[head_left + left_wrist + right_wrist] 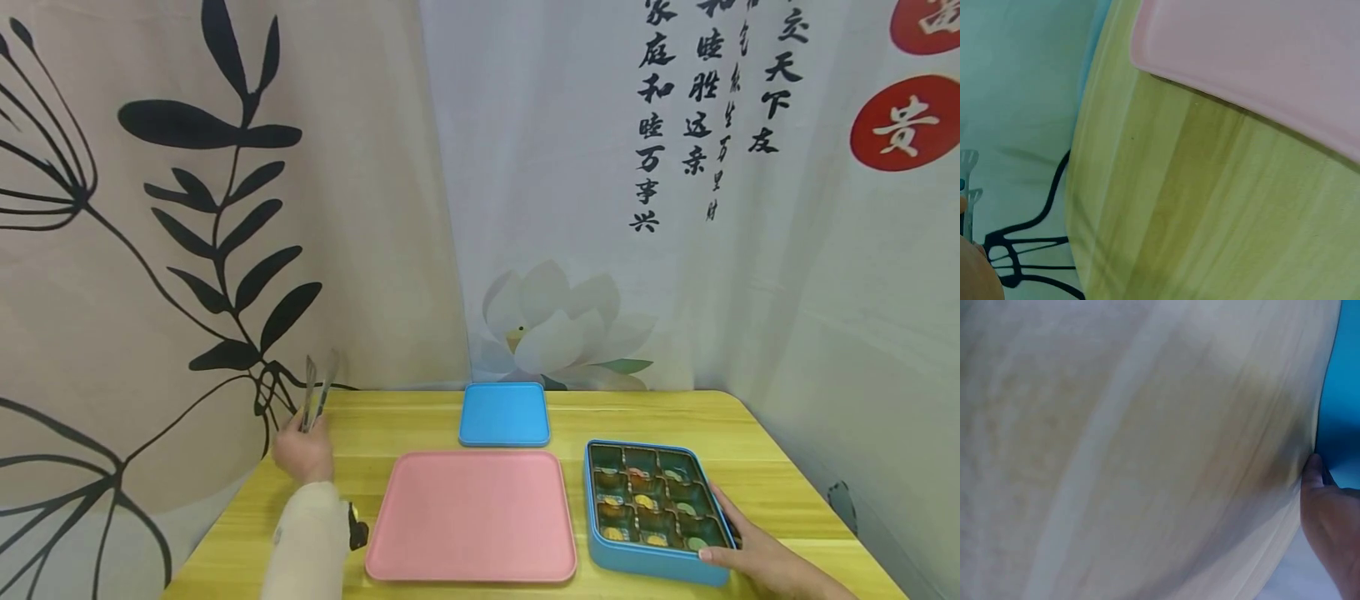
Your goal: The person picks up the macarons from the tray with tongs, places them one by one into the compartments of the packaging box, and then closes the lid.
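Note:
My left hand [303,450] is raised over the table's left side and grips a pair of metal tongs [318,398], whose two arms point up and stand apart. Slotted, fork-like ends show on the tongs [969,164] in the left wrist view. On the right, my right hand [768,554] holds the near right corner of a blue box [652,560], thumb at the front rim and fingers along the right side. Dark compartments fill this box, with small yellow, green and reddish pieces in them. In the right wrist view the hand [1332,519] meets the blue wall.
A pink tray [472,517] lies between the hands, left of the box. Behind it is a smaller blue tray [504,414]. All rest on a yellow wood-grain table [405,417], with a printed curtain [375,208] behind its far edge.

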